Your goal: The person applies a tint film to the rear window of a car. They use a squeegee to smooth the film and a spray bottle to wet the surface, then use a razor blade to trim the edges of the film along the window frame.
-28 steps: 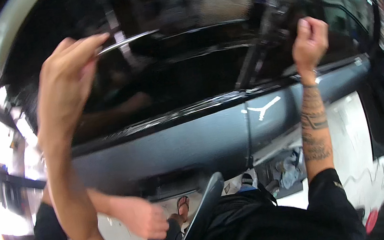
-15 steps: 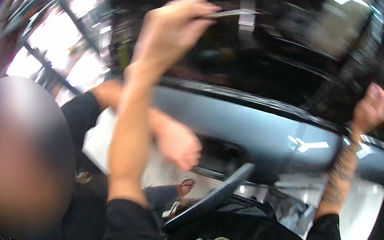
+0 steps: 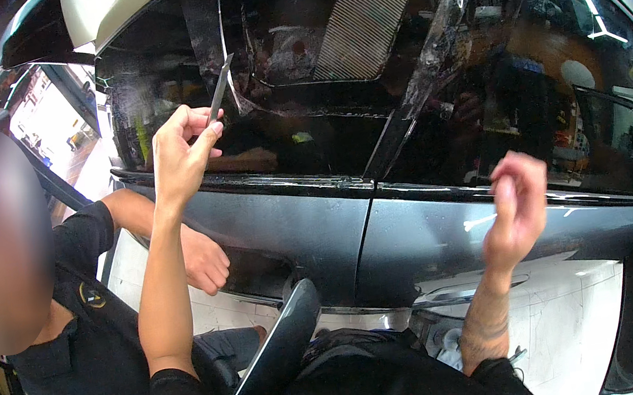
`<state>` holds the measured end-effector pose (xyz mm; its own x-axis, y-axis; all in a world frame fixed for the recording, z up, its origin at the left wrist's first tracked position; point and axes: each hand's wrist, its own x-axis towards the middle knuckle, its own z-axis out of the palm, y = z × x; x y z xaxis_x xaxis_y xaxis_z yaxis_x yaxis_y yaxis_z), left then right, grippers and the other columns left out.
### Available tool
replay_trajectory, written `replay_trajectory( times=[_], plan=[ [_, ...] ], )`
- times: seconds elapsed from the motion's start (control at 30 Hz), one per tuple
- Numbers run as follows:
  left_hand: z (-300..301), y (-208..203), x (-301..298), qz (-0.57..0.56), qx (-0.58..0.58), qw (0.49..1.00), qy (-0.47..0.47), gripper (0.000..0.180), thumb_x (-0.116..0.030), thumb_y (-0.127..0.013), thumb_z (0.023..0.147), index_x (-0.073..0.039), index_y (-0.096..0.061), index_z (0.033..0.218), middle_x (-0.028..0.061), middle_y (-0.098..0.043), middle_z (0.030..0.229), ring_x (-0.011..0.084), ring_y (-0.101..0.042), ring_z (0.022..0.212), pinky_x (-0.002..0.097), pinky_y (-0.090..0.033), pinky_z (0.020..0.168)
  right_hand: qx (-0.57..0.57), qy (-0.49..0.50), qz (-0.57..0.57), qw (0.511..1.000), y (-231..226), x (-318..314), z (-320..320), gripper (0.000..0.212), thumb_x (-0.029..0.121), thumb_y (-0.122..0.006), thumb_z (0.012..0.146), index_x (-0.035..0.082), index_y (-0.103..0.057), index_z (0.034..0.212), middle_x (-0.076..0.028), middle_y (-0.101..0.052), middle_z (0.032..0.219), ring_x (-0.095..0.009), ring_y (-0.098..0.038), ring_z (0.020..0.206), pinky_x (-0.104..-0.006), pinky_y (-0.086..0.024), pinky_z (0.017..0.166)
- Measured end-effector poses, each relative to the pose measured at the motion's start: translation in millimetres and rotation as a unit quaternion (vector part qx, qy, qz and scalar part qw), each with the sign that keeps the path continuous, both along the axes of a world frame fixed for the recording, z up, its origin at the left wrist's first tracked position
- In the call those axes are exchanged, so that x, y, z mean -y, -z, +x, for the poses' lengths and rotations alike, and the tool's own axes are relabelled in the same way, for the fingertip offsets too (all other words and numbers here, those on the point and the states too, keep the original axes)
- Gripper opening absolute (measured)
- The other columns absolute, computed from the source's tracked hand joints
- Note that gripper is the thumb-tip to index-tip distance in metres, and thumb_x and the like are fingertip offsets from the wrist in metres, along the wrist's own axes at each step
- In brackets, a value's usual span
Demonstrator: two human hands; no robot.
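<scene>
My left hand (image 3: 184, 152) is raised before the dark side window of a grey car (image 3: 288, 221). Its thumb and fingers pinch a slim, dark, pointed cutter knife (image 3: 219, 89), tip upward, near the pillar between the windows. Whether the tip touches the car cannot be made out. My right hand (image 3: 518, 211) hovers in front of the rear door, just around the window's lower trim (image 3: 491, 189). Its fingers are loosely bent, the thumb apart, somewhat blurred; I see nothing held in it. Wrinkled dark film (image 3: 431, 94) covers the pillar between the two windows.
A co-worker in a black shirt (image 3: 78, 333) stands close at my left, with a loosely closed hand (image 3: 205, 262) below my left forearm. A curved dark grey panel (image 3: 280, 346) juts up before my chest. Pale floor (image 3: 556, 318) shows below the car.
My view has shifted and become sharper. My left hand, still holding the knife, appears lower and further left; the right appears further left. The right fingers look looser than before.
</scene>
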<state>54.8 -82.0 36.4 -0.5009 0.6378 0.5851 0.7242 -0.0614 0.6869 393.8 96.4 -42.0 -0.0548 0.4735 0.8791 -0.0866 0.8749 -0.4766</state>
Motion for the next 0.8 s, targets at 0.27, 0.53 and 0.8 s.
replay_trajectory(
  times=[0.27, 0.53, 0.8],
  plan=[
    [32, -10, -5, 0.013, -0.139, 0.989, -0.058, 0.011, -0.006, -0.066, 0.081, 0.003, -0.060, 0.080, 0.0093, -0.067, 0.086, 0.0085, -0.057, 0.065, 0.0247, -0.049, 0.056, 0.091, -0.123, -0.041, 0.987, 35, 19, -19, 0.022, -0.003, -0.059, 0.080, -0.001, -0.061, 0.101, -0.010, -0.056, 0.084, -0.016, -0.053, 0.068, -0.0248, -0.044, 0.057],
    [24, 17, -10, 0.023, -0.174, 0.983, -0.059, 0.010, -0.005, -0.063, 0.086, 0.004, -0.058, 0.083, 0.0070, -0.065, 0.095, 0.0055, -0.052, 0.071, 0.0226, -0.044, 0.065, 0.175, -0.138, -0.072, 0.972, 56, 8, -23, 0.020, -0.002, -0.061, 0.082, -0.001, -0.061, 0.101, -0.008, -0.053, 0.082, -0.012, -0.053, 0.063, -0.0221, -0.042, 0.053],
    [11, 16, -14, 0.018, -0.199, 0.978, -0.060, 0.013, -0.005, -0.064, 0.085, 0.006, -0.058, 0.084, 0.0137, -0.068, 0.095, 0.0126, -0.061, 0.077, 0.0278, -0.049, 0.073, 0.199, -0.130, -0.072, 0.969, 59, 8, -24, 0.020, -0.003, -0.060, 0.082, -0.001, -0.061, 0.101, -0.008, -0.053, 0.082, -0.011, -0.052, 0.064, -0.0215, -0.042, 0.053]
  ],
)
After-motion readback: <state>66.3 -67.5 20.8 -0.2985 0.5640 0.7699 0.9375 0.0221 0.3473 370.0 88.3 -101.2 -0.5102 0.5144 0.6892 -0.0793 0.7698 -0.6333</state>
